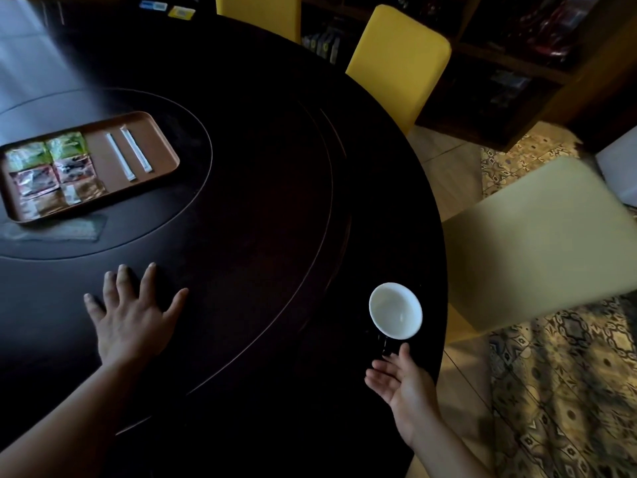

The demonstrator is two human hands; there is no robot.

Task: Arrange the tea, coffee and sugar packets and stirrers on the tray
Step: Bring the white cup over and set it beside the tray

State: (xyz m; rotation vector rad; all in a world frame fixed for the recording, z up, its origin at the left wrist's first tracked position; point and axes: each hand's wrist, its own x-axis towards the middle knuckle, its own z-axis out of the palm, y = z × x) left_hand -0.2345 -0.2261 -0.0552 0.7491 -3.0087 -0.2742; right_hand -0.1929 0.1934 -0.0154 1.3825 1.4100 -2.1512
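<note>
I find the tray (162,146) on the raised inner disc toward the far left of the surface (262,208). Six tea and coffee packets (55,170) fill its left half in a two-wide block, touching edge to edge; two stirrers (128,154) lie parallel near its right edge, apart from the packets. My left hand (132,313) rests flat, fingers spread, holding nothing. My right hand (401,382) is released, palm up, at the near right edge, just beside a dark cup with a white inside (395,310) — contact with its handle I cannot tell.

Judgement on handling: the packets look light, thin and crinkly — best pinched at a sealed edge, since flat foil may slide. The stirrers look light and slender; I would pinch them at mid-length.
</note>
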